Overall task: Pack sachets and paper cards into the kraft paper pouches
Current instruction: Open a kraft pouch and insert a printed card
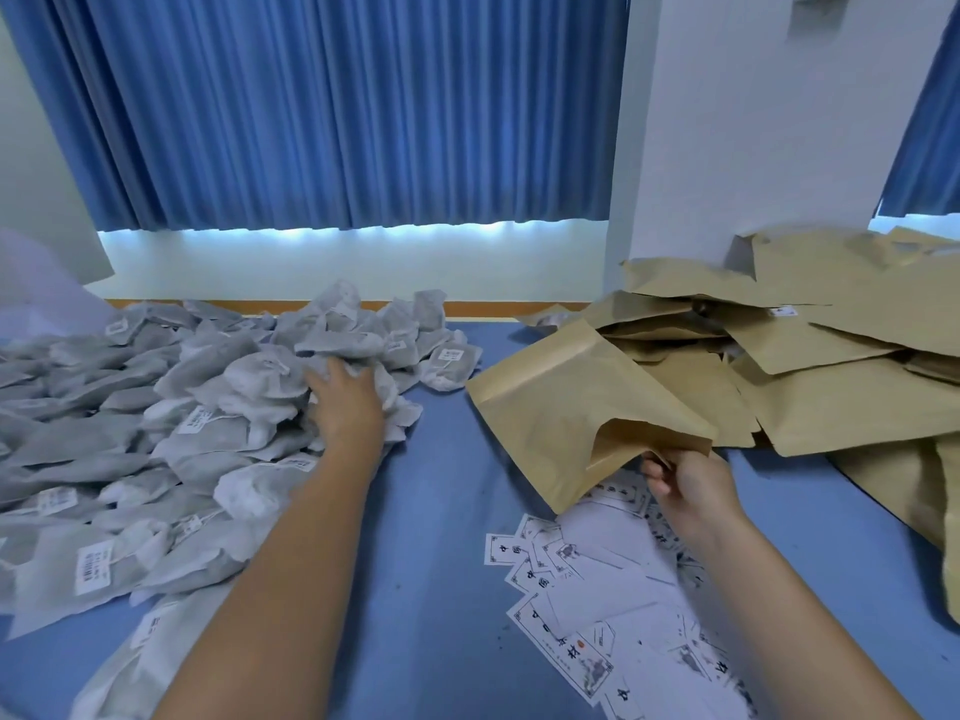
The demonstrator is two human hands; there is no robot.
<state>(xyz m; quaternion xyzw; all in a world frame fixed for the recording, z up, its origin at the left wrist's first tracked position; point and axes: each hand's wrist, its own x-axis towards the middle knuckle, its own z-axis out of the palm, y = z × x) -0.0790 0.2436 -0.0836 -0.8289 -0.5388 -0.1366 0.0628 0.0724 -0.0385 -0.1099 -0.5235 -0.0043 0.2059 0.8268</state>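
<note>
Head view: the right hand (685,485) pinches one lip of a pouch (582,413) between thumb and fingers. This lifts it off the surface (441,563) with its mouth gaping toward 6 o'clock, probably to take a fill. Nothing shows inside the mouth. The left hand (345,402) lies palm down on the sachets (171,439) heaped at 9 o'clock. Its fingertips are buried, so I cannot tell if it grips one. Cards (613,589) lie scattered at 5 o'clock, spare pouches (831,366) piled at 2 o'clock.
</note>
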